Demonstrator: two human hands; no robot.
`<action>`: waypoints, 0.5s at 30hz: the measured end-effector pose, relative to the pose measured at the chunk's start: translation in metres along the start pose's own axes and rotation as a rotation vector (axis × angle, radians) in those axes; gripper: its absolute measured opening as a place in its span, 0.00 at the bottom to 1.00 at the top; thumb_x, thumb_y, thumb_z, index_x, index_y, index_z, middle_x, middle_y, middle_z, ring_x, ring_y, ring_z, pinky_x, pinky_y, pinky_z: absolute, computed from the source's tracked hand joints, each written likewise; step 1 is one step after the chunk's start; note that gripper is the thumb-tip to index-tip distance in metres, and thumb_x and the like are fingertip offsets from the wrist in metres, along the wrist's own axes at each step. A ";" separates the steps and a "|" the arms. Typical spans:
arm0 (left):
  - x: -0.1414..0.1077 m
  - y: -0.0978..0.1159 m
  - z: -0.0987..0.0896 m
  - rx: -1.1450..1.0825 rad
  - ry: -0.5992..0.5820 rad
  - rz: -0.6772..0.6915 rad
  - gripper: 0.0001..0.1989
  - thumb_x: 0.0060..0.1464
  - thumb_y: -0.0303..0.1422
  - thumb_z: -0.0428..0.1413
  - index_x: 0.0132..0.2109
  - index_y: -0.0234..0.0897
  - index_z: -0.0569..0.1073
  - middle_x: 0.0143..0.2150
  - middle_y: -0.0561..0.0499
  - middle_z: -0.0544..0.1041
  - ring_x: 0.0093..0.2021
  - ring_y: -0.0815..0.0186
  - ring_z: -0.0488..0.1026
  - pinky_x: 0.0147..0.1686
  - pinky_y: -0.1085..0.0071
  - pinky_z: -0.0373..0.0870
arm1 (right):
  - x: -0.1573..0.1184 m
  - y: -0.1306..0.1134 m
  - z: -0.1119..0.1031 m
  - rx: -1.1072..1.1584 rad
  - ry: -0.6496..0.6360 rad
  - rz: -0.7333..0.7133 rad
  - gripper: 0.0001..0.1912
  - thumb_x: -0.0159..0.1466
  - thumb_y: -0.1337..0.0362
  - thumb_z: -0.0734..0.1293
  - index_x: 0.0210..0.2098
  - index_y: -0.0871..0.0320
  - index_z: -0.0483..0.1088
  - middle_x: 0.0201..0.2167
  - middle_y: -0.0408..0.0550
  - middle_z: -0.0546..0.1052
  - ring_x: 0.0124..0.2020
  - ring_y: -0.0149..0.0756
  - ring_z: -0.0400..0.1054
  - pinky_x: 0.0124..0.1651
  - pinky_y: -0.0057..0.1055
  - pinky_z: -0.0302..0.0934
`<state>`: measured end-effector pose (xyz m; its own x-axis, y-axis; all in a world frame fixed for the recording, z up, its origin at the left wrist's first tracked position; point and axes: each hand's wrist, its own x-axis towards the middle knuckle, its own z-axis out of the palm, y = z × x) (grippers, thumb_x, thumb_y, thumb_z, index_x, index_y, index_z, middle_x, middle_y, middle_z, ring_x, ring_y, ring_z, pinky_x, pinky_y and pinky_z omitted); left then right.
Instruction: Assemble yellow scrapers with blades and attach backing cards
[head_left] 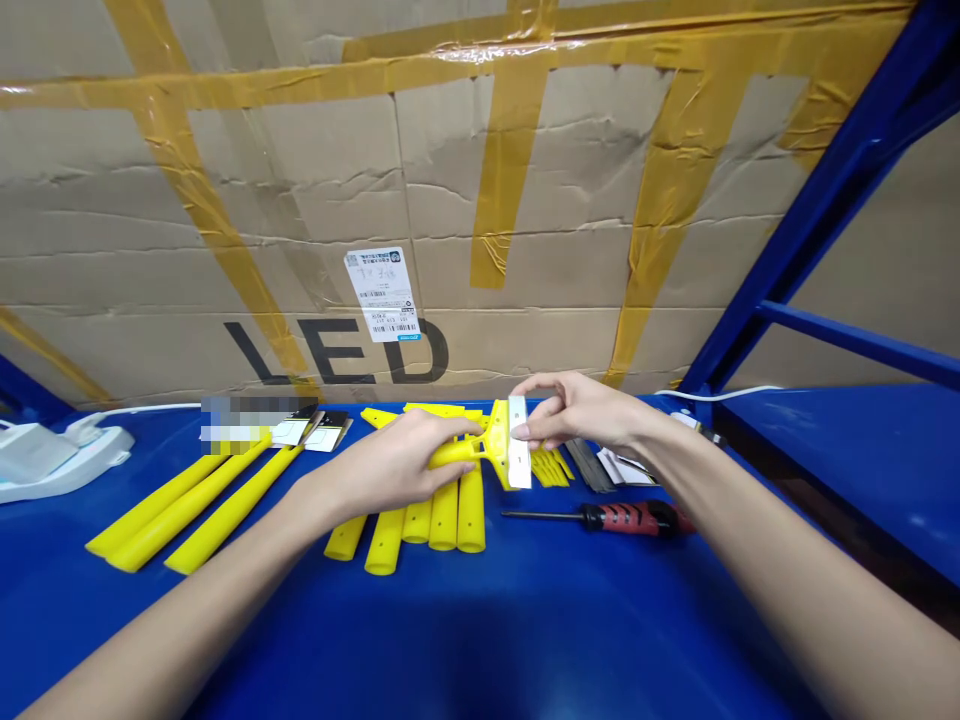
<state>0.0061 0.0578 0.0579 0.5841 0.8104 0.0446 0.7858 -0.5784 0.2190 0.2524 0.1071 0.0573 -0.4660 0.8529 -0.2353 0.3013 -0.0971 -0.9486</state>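
Bright light, glare on tape [450, 68], soft shadow on tabletop [480, 630]

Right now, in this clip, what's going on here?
A person's left hand grips a yellow tool by its handle, while the right hand holds a silver plate against its head. More yellow handles lie nearby on the blue table. A red-and-black screwdriver rests on the table, in neither hand.

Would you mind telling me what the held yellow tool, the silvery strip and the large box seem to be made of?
Yellow tool: probably plastic, smooth with a slight sheen and even colour.
Silvery strip: perhaps metal, given its bright, flat face, though glare leaves that open.
Large box: matt brown cardboard, by its creases.
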 end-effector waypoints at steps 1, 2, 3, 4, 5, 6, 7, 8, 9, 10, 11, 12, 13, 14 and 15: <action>0.000 -0.001 0.000 -0.003 0.006 0.007 0.23 0.67 0.41 0.51 0.64 0.37 0.71 0.58 0.42 0.78 0.54 0.48 0.73 0.54 0.53 0.68 | 0.001 0.002 0.001 0.015 -0.009 -0.009 0.33 0.52 0.70 0.78 0.54 0.59 0.65 0.22 0.41 0.79 0.25 0.30 0.71 0.34 0.27 0.67; 0.000 -0.002 -0.001 -0.004 0.011 0.013 0.23 0.67 0.41 0.51 0.64 0.37 0.71 0.58 0.42 0.78 0.54 0.48 0.73 0.54 0.52 0.68 | 0.002 0.003 0.002 0.024 -0.016 -0.033 0.36 0.53 0.70 0.78 0.57 0.60 0.62 0.22 0.41 0.79 0.25 0.31 0.72 0.36 0.28 0.68; 0.000 -0.003 -0.001 -0.004 0.016 0.019 0.23 0.67 0.41 0.51 0.64 0.36 0.71 0.58 0.42 0.78 0.53 0.48 0.73 0.53 0.52 0.69 | 0.003 0.004 0.003 0.025 -0.028 -0.058 0.39 0.53 0.71 0.78 0.60 0.60 0.60 0.22 0.41 0.79 0.26 0.32 0.72 0.37 0.29 0.69; 0.000 -0.004 -0.002 -0.003 0.017 0.030 0.24 0.67 0.41 0.51 0.64 0.36 0.71 0.58 0.42 0.78 0.53 0.48 0.74 0.53 0.52 0.69 | 0.003 0.005 0.003 0.022 -0.039 -0.080 0.41 0.54 0.71 0.77 0.62 0.60 0.58 0.23 0.40 0.80 0.26 0.32 0.72 0.38 0.30 0.70; 0.000 -0.005 -0.002 -0.003 0.011 0.043 0.24 0.66 0.42 0.52 0.64 0.37 0.71 0.58 0.42 0.79 0.53 0.47 0.74 0.53 0.51 0.69 | 0.004 0.006 0.003 0.012 -0.052 -0.096 0.41 0.54 0.71 0.77 0.63 0.61 0.57 0.23 0.41 0.80 0.27 0.32 0.73 0.39 0.31 0.70; 0.000 -0.006 -0.003 -0.004 0.001 0.056 0.24 0.66 0.42 0.52 0.64 0.37 0.71 0.57 0.42 0.79 0.53 0.47 0.74 0.52 0.51 0.69 | 0.003 0.006 0.003 -0.006 -0.064 -0.106 0.41 0.55 0.71 0.76 0.64 0.61 0.57 0.23 0.41 0.79 0.27 0.33 0.73 0.39 0.31 0.70; 0.000 -0.007 -0.003 -0.007 -0.011 0.068 0.24 0.66 0.42 0.53 0.64 0.37 0.72 0.56 0.42 0.80 0.53 0.47 0.75 0.53 0.51 0.69 | 0.003 0.006 0.003 -0.034 -0.072 -0.111 0.41 0.56 0.71 0.76 0.65 0.61 0.57 0.23 0.40 0.79 0.27 0.33 0.73 0.39 0.31 0.70; 0.000 -0.008 -0.004 -0.010 -0.022 0.078 0.24 0.66 0.43 0.53 0.63 0.37 0.72 0.56 0.42 0.80 0.53 0.47 0.75 0.53 0.51 0.69 | 0.002 0.005 0.003 -0.067 -0.079 -0.114 0.42 0.57 0.71 0.75 0.66 0.61 0.56 0.23 0.40 0.78 0.28 0.33 0.73 0.39 0.31 0.70; 0.001 -0.008 -0.004 -0.013 -0.030 0.086 0.23 0.65 0.43 0.54 0.62 0.38 0.73 0.56 0.43 0.80 0.54 0.48 0.76 0.54 0.51 0.69 | 0.000 0.004 0.004 -0.100 -0.087 -0.116 0.42 0.58 0.71 0.74 0.67 0.60 0.55 0.23 0.39 0.78 0.27 0.33 0.74 0.38 0.30 0.70; 0.001 -0.008 -0.004 -0.015 -0.034 0.091 0.23 0.65 0.43 0.54 0.62 0.38 0.74 0.56 0.43 0.80 0.54 0.48 0.76 0.54 0.51 0.69 | -0.002 0.003 0.005 -0.131 -0.098 -0.121 0.43 0.59 0.71 0.74 0.69 0.58 0.53 0.23 0.38 0.77 0.27 0.33 0.74 0.37 0.30 0.70; 0.001 -0.008 -0.005 -0.016 -0.032 0.094 0.23 0.65 0.42 0.54 0.62 0.37 0.74 0.56 0.43 0.80 0.54 0.48 0.76 0.54 0.52 0.69 | -0.004 0.002 0.007 -0.158 -0.113 -0.124 0.45 0.59 0.71 0.73 0.70 0.57 0.51 0.23 0.37 0.76 0.28 0.33 0.74 0.35 0.29 0.70; 0.001 -0.007 -0.006 -0.017 -0.026 0.097 0.23 0.65 0.42 0.54 0.62 0.37 0.74 0.56 0.43 0.80 0.54 0.48 0.76 0.53 0.52 0.69 | -0.006 0.000 0.009 -0.181 -0.126 -0.127 0.46 0.59 0.71 0.73 0.71 0.55 0.48 0.23 0.36 0.76 0.28 0.34 0.75 0.34 0.29 0.69; 0.001 -0.006 -0.007 -0.017 -0.020 0.098 0.23 0.65 0.41 0.55 0.62 0.36 0.74 0.56 0.42 0.80 0.54 0.48 0.77 0.53 0.53 0.70 | -0.008 -0.001 0.010 -0.196 -0.135 -0.132 0.48 0.59 0.71 0.73 0.72 0.55 0.46 0.23 0.36 0.75 0.27 0.34 0.74 0.32 0.28 0.69; 0.000 -0.005 -0.008 -0.018 -0.014 0.099 0.23 0.65 0.41 0.55 0.62 0.35 0.74 0.56 0.41 0.80 0.54 0.48 0.77 0.52 0.53 0.70 | -0.009 -0.002 0.012 -0.206 -0.137 -0.137 0.50 0.59 0.72 0.73 0.73 0.54 0.44 0.23 0.36 0.75 0.27 0.34 0.74 0.31 0.27 0.68; 0.000 -0.004 -0.009 -0.019 -0.010 0.100 0.23 0.65 0.40 0.55 0.62 0.34 0.74 0.56 0.41 0.80 0.54 0.48 0.77 0.52 0.54 0.70 | -0.010 -0.002 0.013 -0.208 -0.133 -0.142 0.52 0.59 0.72 0.73 0.74 0.54 0.42 0.23 0.36 0.75 0.27 0.34 0.74 0.31 0.27 0.67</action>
<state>0.0008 0.0609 0.0658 0.6612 0.7480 0.0578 0.7199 -0.6542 0.2321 0.2453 0.0921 0.0590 -0.6168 0.7741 -0.1424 0.3829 0.1371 -0.9136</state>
